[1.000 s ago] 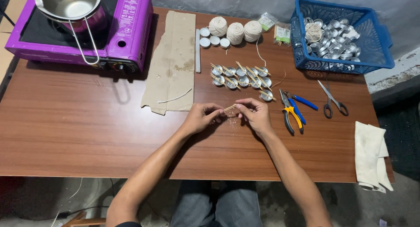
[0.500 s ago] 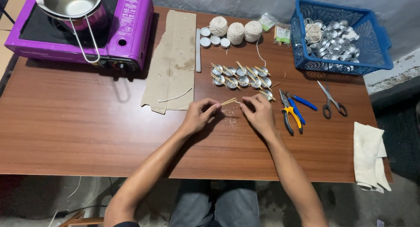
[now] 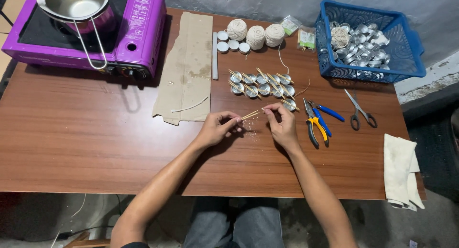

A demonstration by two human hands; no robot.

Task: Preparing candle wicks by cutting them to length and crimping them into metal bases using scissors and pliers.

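- The left hand is closed in a pinch, thumb and fingers gripping one end of a pair of thin wooden sticks held just above the wooden table.
- The right hand is curled shut too, its fingertips pinching at the other end of those sticks; what it holds there is too small to make out.
- Both forearms reach in from the near edge of the table, and the two hands sit close together near its middle.
- Just right of the right hand lie yellow-handled pliers and a blue-handled tool, with scissors a little farther right.
- A folded white cloth rests at the table's right edge, well apart from the hands.
- Just beyond the hands sit small metal cups with sticks laid across them, in two rows.
- To the left of those lies a piece of cardboard with a short bit of white wick on it.
- Farther back stand three balls of twine and a few small white discs.
- At the far right, a blue plastic basket holds many more metal cups.
- At the far left, a purple portable stove carries a steel pot.
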